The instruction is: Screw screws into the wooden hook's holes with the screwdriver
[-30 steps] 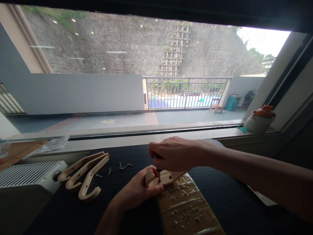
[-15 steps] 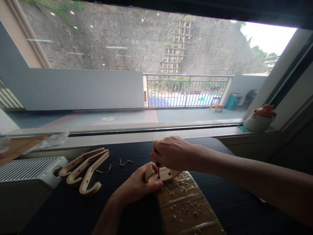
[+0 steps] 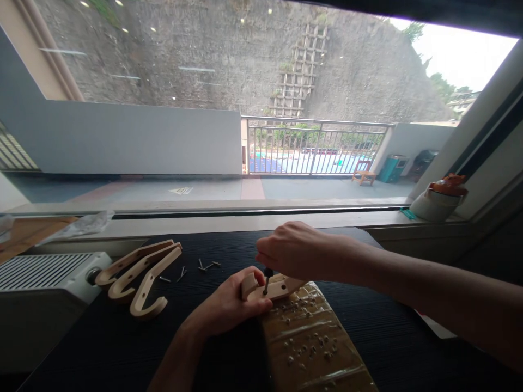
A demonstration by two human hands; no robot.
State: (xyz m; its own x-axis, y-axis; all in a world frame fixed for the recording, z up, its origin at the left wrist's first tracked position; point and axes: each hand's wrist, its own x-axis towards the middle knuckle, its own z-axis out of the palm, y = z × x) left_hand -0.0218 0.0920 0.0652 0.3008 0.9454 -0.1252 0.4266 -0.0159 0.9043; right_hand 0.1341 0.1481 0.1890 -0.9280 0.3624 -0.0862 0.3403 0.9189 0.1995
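My left hand point(image 3: 236, 298) is closed around the curved end of a pale wooden hook point(image 3: 275, 291), pressing it onto a tape-wrapped board point(image 3: 322, 332) pitted with many small holes. My right hand point(image 3: 286, 251) grips a screwdriver point(image 3: 267, 280) from above, its fist hiding most of the handle. The screwdriver's shaft stands slightly tilted, with its tip in a hole of the hook near my left thumb. A second dark hole shows farther along the hook. Whether a screw sits under the tip, I cannot tell.
Three more wooden hooks point(image 3: 152, 283) lie at the left of the black table point(image 3: 229, 359). Several loose screws point(image 3: 208, 265) are scattered beside them. A radiator point(image 3: 53, 272) stands left of the table. A bottle with an orange lid point(image 3: 441, 197) sits on the windowsill at right.
My right hand has turned on the screwdriver and its fingers have shifted, so more of the shaft shows. The left hand and hook stay in place; the camera view has shifted slightly.
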